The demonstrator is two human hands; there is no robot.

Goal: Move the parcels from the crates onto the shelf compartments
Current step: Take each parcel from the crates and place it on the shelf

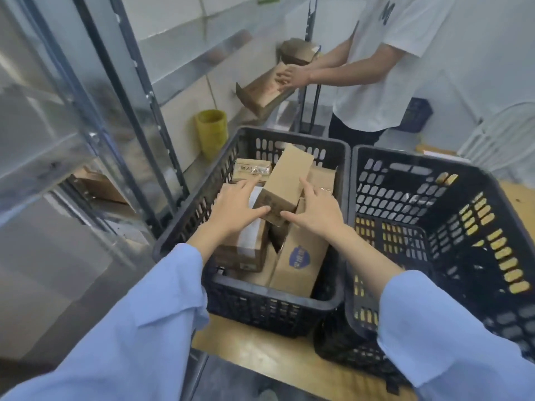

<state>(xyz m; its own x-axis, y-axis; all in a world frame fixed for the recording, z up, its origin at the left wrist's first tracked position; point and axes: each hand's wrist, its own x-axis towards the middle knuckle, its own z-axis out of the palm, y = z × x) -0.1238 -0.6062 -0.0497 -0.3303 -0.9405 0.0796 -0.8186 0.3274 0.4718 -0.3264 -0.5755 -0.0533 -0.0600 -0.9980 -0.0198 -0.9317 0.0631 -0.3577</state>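
Observation:
A black plastic crate (pixel 252 299) in front of me holds several cardboard parcels. A tall plain brown parcel (pixel 286 180) lies tilted on top of the others. My left hand (pixel 236 206) presses its left side and my right hand (pixel 314 209) its right side, so both grip it near its lower end. Under it lie a taped box (pixel 246 247) and a box with a blue round logo (pixel 301 261). The metal shelf (pixel 95 134) stands to the left, with a box (pixel 98 186) in a low compartment.
A second black crate (pixel 451 227) stands to the right, with nothing seen inside. Another person in a white shirt (pixel 388 62) handles cardboard boxes (pixel 263 91) at the far end of the shelf. A yellow bin (pixel 211 131) stands by the wall. The crates rest on a wooden surface (pixel 260 354).

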